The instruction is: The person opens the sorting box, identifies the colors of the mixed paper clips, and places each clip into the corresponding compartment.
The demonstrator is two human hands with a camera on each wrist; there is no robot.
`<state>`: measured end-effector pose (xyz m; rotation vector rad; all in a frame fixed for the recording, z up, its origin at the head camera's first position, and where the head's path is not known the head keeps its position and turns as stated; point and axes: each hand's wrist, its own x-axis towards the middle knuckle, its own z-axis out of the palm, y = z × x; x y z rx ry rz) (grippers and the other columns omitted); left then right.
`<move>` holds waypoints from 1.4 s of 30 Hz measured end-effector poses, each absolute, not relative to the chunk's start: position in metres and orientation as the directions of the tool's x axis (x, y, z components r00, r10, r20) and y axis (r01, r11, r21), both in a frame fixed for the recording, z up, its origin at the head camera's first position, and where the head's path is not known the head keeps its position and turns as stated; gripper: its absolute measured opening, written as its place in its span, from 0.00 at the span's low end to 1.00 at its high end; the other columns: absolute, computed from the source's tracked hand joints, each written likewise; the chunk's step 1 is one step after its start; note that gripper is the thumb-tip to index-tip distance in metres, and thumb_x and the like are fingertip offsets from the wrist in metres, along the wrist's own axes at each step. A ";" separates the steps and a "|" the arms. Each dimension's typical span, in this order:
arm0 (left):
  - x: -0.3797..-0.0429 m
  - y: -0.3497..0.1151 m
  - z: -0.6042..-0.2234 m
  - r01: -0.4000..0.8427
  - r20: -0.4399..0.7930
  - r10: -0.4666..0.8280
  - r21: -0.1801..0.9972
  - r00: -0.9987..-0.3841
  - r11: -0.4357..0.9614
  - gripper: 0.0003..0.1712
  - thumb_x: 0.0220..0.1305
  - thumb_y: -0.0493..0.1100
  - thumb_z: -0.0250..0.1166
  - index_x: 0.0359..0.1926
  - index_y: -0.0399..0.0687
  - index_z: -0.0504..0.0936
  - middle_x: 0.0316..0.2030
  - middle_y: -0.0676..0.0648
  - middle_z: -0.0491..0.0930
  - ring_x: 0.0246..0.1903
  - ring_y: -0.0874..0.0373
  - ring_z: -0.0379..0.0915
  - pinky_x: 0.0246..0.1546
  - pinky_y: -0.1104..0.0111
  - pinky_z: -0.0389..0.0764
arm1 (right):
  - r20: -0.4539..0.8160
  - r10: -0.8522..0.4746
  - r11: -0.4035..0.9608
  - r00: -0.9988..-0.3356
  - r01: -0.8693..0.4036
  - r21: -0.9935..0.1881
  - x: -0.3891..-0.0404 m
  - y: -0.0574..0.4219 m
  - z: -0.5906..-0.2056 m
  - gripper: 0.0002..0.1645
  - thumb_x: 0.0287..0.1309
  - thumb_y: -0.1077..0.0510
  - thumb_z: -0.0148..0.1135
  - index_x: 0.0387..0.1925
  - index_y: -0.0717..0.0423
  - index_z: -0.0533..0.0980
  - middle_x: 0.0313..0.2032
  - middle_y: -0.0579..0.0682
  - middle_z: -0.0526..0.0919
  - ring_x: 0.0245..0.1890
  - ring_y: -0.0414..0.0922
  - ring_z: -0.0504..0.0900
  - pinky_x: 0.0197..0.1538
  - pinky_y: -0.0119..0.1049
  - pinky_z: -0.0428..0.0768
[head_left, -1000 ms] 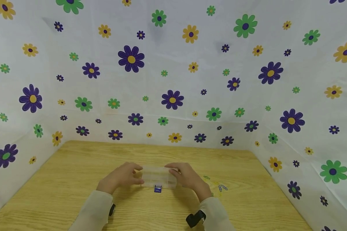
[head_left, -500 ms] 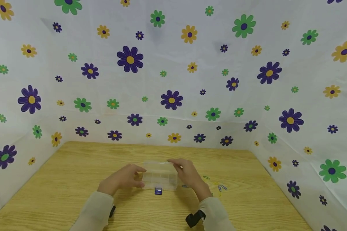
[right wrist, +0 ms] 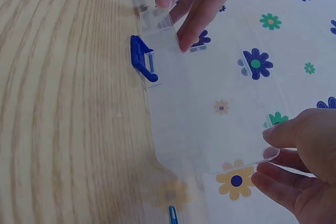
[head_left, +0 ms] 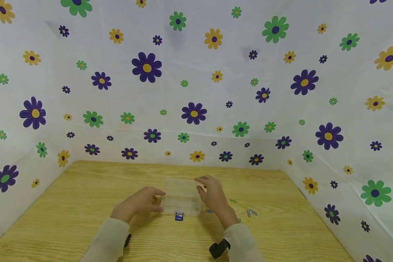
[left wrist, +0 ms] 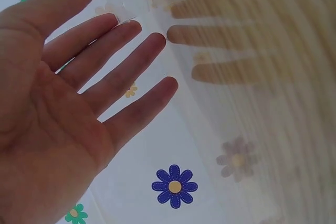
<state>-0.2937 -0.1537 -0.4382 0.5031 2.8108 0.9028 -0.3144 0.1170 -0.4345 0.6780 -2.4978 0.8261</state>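
Note:
A clear plastic compartment box (head_left: 183, 208) with a blue latch (head_left: 179, 216) at its front sits on the table, its see-through lid (head_left: 178, 186) raised at the back. My left hand (head_left: 142, 200) holds the box's left end, thumb near the front corner and index finger farther back. In the left wrist view its fingers (left wrist: 134, 72) reach out toward the clear plastic. My right hand (head_left: 213, 191) is at the lid's upper right corner. In the right wrist view, thumb and fingers (right wrist: 286, 135) pinch that lid corner from both sides. No contents show in the compartments.
Several coloured paper clips (head_left: 249, 213) lie scattered on the wooden table (head_left: 95, 196) right of the box, one of them (head_left: 209, 211) close beside it. A white flower-print sheet (head_left: 170, 94) encloses the table at the back and sides.
The lid has swung up and back from the box, with my right hand moving up and away along with it. My left hand has stayed at the box's left end.

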 end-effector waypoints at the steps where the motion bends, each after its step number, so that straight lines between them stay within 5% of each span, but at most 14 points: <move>1: -0.293 -0.153 -0.438 0.270 -0.033 0.356 0.586 -0.934 0.764 0.30 0.59 0.44 0.77 0.62 0.44 0.82 0.62 0.43 0.82 0.59 0.44 0.81 0.63 0.46 0.80 | 0.514 -0.322 0.716 -0.795 -0.559 -0.417 -0.315 0.117 -0.435 0.18 0.63 0.68 0.68 0.54 0.65 0.83 0.52 0.61 0.86 0.50 0.57 0.87 0.50 0.46 0.88; 8: -0.293 -0.153 -0.437 0.292 -0.001 0.357 0.572 -0.934 0.766 0.30 0.56 0.44 0.79 0.60 0.43 0.83 0.61 0.43 0.83 0.56 0.44 0.82 0.61 0.47 0.81 | 0.327 -0.363 0.756 -0.872 -0.481 -0.444 -0.315 0.118 -0.437 0.33 0.68 0.63 0.64 0.71 0.66 0.68 0.72 0.66 0.70 0.71 0.65 0.72 0.72 0.59 0.72; 16: -0.293 -0.152 -0.442 0.300 0.000 0.364 0.564 -0.931 0.770 0.32 0.57 0.46 0.79 0.62 0.43 0.82 0.61 0.42 0.82 0.57 0.43 0.81 0.63 0.44 0.79 | 0.124 -0.397 0.745 -0.909 -0.399 -0.534 -0.318 0.120 -0.450 0.46 0.74 0.56 0.59 0.81 0.65 0.47 0.82 0.67 0.41 0.77 0.66 0.61 0.77 0.59 0.64; 27: -0.294 -0.147 -0.445 0.280 0.024 0.310 0.499 -0.950 0.820 0.34 0.57 0.52 0.79 0.63 0.46 0.81 0.63 0.44 0.81 0.59 0.46 0.79 0.67 0.46 0.77 | 0.102 -0.417 0.753 -0.903 -0.407 -0.517 -0.314 0.121 -0.446 0.42 0.76 0.54 0.57 0.79 0.69 0.51 0.81 0.68 0.42 0.78 0.66 0.60 0.77 0.59 0.63; 42: -0.291 -0.140 -0.444 0.314 0.066 0.320 0.452 -0.945 0.835 0.32 0.63 0.52 0.75 0.64 0.44 0.80 0.65 0.42 0.80 0.67 0.42 0.74 0.70 0.47 0.73 | -0.040 -0.454 0.742 -0.890 -0.353 -0.570 -0.310 0.122 -0.443 0.46 0.74 0.50 0.60 0.82 0.55 0.49 0.81 0.70 0.38 0.78 0.69 0.57 0.77 0.64 0.62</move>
